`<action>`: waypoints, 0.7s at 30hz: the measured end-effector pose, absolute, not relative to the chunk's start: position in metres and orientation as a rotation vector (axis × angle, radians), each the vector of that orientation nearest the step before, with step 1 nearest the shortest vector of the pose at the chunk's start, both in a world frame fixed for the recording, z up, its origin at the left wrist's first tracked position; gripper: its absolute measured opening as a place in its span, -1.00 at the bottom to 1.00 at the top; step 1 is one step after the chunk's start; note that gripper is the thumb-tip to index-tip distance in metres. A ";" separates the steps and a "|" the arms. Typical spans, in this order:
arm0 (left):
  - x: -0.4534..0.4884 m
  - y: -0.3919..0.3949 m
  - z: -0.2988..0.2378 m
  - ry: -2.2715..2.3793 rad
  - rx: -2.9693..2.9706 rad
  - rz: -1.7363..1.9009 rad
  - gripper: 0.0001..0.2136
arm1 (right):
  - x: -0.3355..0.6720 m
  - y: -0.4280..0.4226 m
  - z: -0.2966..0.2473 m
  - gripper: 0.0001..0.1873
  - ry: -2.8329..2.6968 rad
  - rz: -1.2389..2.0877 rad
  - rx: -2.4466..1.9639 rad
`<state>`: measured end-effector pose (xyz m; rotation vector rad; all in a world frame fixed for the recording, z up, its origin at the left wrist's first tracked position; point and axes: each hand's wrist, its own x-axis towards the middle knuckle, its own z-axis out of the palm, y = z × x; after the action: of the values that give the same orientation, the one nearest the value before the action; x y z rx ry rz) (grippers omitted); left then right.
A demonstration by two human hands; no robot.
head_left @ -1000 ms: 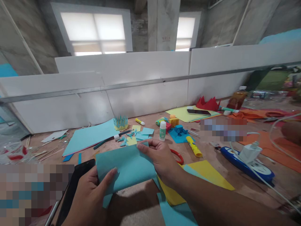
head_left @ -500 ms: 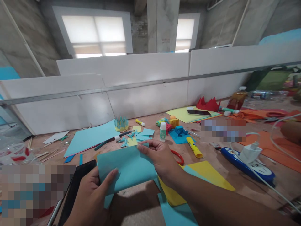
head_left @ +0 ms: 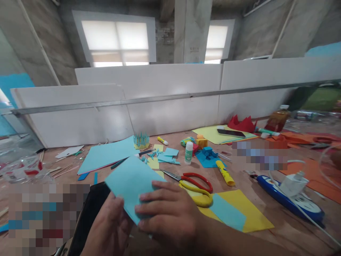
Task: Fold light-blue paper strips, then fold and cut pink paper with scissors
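A light blue sheet of paper (head_left: 133, 185), folded into a smaller piece, is held above the table and tilted. My left hand (head_left: 109, 222) grips its lower left edge, with the thumb at the near side. Across its right part lie the fingers of my right hand (head_left: 170, 209), slightly spread and pressed on the surface; the thumb is hidden. Scissors (head_left: 190, 179) with one red and one yellow handle lie just beyond my right hand. Yellow paper (head_left: 250, 202) with a light blue strip (head_left: 229, 213) on it sits to the right.
A glue stick (head_left: 189, 153) stands behind the scissors. A small spiky paper crown (head_left: 141, 141) is beside a large light blue sheet (head_left: 106, 153). To the right are a yellow tube (head_left: 224, 173) and a blue power strip (head_left: 290, 201) with a white charger. A phone (head_left: 231, 133) lies farther back.
The paper has turned and looks smaller, folded over. My right hand has shifted from pinching its far right corner to lying across its face. The scissors now show fully.
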<state>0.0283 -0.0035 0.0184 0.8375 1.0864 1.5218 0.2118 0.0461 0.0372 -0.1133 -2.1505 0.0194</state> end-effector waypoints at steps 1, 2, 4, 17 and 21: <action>0.029 -0.004 0.019 1.094 0.838 1.529 -0.51 | 0.209 0.043 0.035 -0.91 -2.233 -0.008 -0.077; 0.028 -0.004 0.020 1.104 0.856 1.535 -0.54 | 0.207 0.041 0.033 -0.90 -2.282 0.003 -0.064; 0.027 -0.003 0.022 1.110 0.940 1.515 -0.60 | 0.207 0.039 0.032 -0.75 -2.239 0.159 -0.158; 0.040 -0.019 0.008 0.826 0.743 1.031 -0.59 | 0.196 0.032 0.048 -0.55 -1.257 1.729 -1.023; 0.039 -0.018 0.009 0.892 0.697 1.075 -0.61 | 0.197 0.035 0.046 -0.61 -1.243 1.790 -0.963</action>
<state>0.0392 -0.0179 0.0093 0.6972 0.8921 1.0755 0.1974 0.0350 0.0457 -0.9628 -1.2428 1.7895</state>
